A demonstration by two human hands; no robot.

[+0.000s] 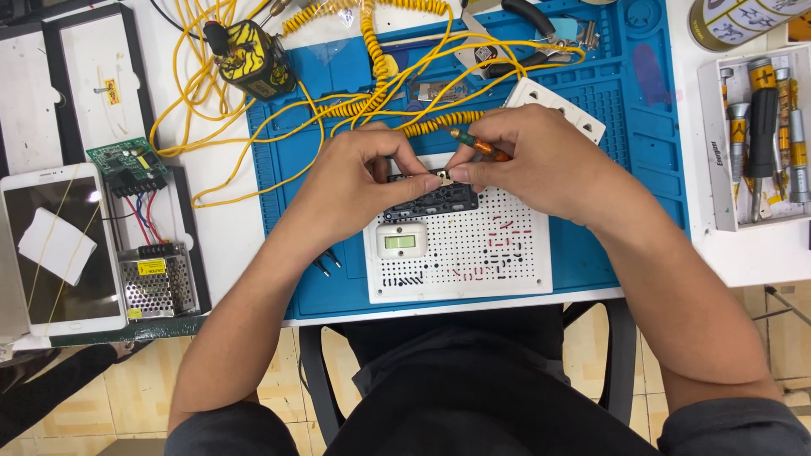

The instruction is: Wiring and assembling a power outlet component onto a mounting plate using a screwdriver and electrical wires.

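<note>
My left hand (355, 181) and my right hand (532, 160) meet over a white perforated board (473, 249) lying on a blue work mat (625, 127). Together the fingertips pinch a small metal part (441, 176) just above a black component (432, 201) mounted on the board. My right hand also grips a thin tool with a green and orange handle (473, 142). A small white display module (400, 241) sits at the board's left side.
Yellow coiled and straight cables (372, 59) run from a yellow-black box (253, 59) across the mat. At left lie a tablet (63, 245), a green circuit board (128, 162) and a metal power supply (159, 283). A tray of screwdrivers (760, 135) stands at right.
</note>
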